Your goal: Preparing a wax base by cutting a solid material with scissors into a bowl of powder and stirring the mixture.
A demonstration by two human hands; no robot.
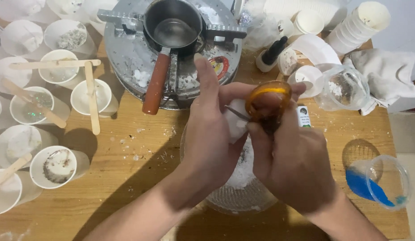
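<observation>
Wooden table (127,178) crowded with paper cups (53,167); right hand (292,160) fingers through scissors (266,103), left hand (212,134) gripping white lump (236,125).

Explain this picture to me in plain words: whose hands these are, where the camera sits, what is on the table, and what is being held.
One camera on the person's head looks down at their own bare hands over a wooden table. The left hand grips a white lump; the right hand works orange-handled scissors against it, above a glass bowl of white flakes. At left stand white paper cups, some with wooden sticks. Behind is a round metal heater carrying a small saucepan. At right lies a clear cup with blue powder.
</observation>
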